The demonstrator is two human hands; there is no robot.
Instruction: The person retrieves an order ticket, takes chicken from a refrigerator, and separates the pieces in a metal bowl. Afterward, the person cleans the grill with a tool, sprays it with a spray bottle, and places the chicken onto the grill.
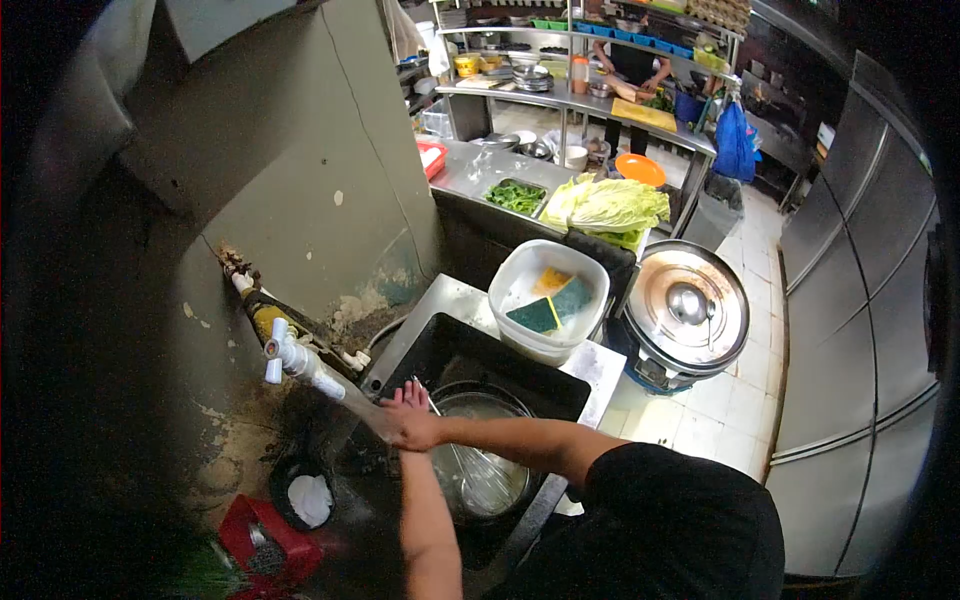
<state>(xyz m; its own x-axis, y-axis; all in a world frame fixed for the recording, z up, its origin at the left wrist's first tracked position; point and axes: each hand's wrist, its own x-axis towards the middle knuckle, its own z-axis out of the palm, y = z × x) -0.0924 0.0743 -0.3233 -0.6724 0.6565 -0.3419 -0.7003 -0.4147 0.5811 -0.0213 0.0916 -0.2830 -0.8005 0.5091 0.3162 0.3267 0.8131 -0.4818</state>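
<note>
Because the two forearms cross at the white tap (pixel 288 355), the fingers partly hide one another: the left hand (pixel 406 394) reaches up from below with its fingers spread a little, and the right hand (pixel 419 430) comes over from the side and lies across the left wrist, seemingly touching it. A blurred stream of water falls from the spout onto that crossing. Just beside the fingers, the whisk (pixel 484 482) slants through the sink (pixel 450 340), its handle end up near the left fingertips and its wire head down over a round pan (pixel 496 405) that sits in the basin. I cannot tell whether either hand has closed around the handle, nor how far the right fingers are curled. The whisk should be light, with a stiff, slim handle and springy wires that give under pressure; wet metal is likely slippery, though hardly fragile. The best hold would be midway along the handle, clear of the wires, which could bend or catch on the pan's rim. Behind the basin, on its ledge, a white tub (pixel 540 346) holds a green sponge (pixel 535 315) and a yellow sponge (pixel 552 281), both apart from the hands.
</note>
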